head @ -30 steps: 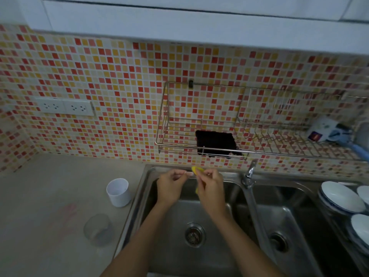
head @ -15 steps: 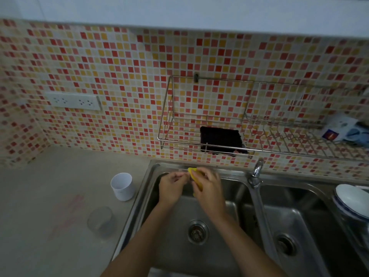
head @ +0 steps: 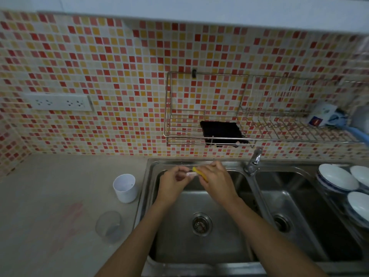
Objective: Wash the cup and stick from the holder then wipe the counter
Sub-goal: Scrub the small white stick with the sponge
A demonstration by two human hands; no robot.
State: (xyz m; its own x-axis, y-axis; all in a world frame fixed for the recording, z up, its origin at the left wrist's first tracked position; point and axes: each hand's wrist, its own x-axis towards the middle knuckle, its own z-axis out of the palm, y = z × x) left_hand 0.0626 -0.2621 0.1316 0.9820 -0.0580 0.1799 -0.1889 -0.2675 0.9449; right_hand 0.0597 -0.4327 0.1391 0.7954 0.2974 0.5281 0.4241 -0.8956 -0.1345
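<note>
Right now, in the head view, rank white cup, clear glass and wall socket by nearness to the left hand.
1. white cup, on the counter left of the left hand.
2. clear glass, nearer the counter's front.
3. wall socket, on the tiles.

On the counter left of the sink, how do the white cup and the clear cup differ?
The white cup is opaque; the clear cup is see-through. The white cup stands nearer the tiled wall and closer to the sink rim, the clear cup nearer the camera. Both stand mouth up on the counter.
</note>
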